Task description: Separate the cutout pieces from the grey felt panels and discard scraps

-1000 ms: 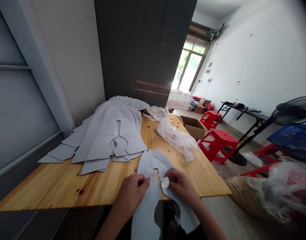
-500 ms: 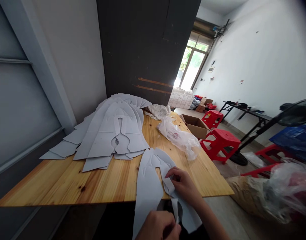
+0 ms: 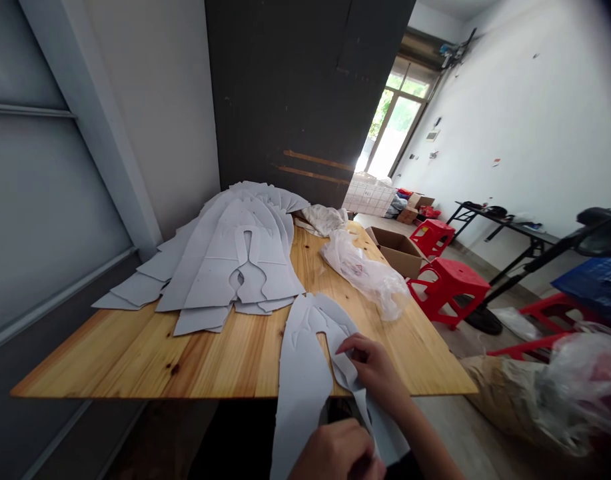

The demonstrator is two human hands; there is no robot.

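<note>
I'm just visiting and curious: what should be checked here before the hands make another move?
1. Right hand on the loose white cut sheet: ok.
2. Left hand gripping the narrow white strip: cannot tell, fingertips partly hidden.
3. Loose sheet wholly on the wooden table: not ok, it hangs past the near edge.
4. Plastic bag apart from both hands: ok.
5. Sheet pile apart from both hands: ok.

The bottom edge crops the left hand [image 3: 335, 450]; its fingertips are blurred, and whether they pinch the pale strip [image 3: 362, 404] is hard to say. The cut-out sheet [image 3: 303, 393] runs out below. Small articles [image 3: 496, 211] on the far table [image 3: 522, 230] are indistinct.
</note>
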